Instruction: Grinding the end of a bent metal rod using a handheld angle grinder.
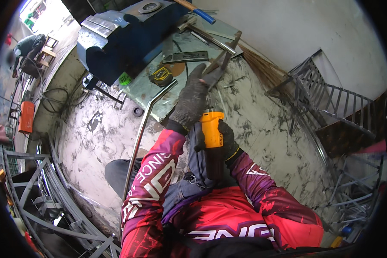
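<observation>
My left hand (190,102), in a dark grey work glove, reaches over the small metal-topped table. Its fingers are closed around the near end of a dark flat metal bar (224,62). Close to my body, my gloved right hand (228,138) grips an orange and black angle grinder (213,129) by its body. The grinder's head points away from me, partly hidden beside my left wrist. A bent shiny metal tube (138,139) runs alongside my left forearm, its upper end over the table's edge.
On the table (159,101) are a tape measure (161,76), a try square (187,56) and a blue machine body (124,41). A blue-handled hammer (204,15) lies beyond. Metal frames (337,96) lean at right; steel lengths (69,206) lie at lower left. Another person (26,49) bends far left.
</observation>
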A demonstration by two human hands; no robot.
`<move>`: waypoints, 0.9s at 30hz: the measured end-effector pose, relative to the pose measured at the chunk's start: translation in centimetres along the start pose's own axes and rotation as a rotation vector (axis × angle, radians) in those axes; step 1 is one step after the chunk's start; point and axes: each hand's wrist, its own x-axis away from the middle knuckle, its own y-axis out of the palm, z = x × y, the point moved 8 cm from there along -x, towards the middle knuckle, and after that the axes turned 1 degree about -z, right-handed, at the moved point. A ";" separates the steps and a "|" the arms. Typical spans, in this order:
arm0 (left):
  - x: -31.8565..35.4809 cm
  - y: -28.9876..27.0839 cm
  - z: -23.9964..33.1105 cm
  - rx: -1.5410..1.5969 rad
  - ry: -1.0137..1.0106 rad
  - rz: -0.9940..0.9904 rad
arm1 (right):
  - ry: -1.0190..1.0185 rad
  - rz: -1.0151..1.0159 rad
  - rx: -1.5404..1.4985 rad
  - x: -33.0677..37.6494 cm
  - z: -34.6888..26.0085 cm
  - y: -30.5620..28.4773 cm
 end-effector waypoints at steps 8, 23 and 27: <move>1.4 -3.0 -5.4 0.119 0.085 0.194 | 0.016 0.010 0.049 0.1 0.1 1.9; 1.4 -2.9 -5.7 0.035 0.007 0.092 | 0.008 -0.006 0.144 -0.4 0.6 2.0; 1.3 -0.6 -4.0 0.089 -0.124 0.032 | 0.010 -0.038 0.179 -0.5 0.5 1.6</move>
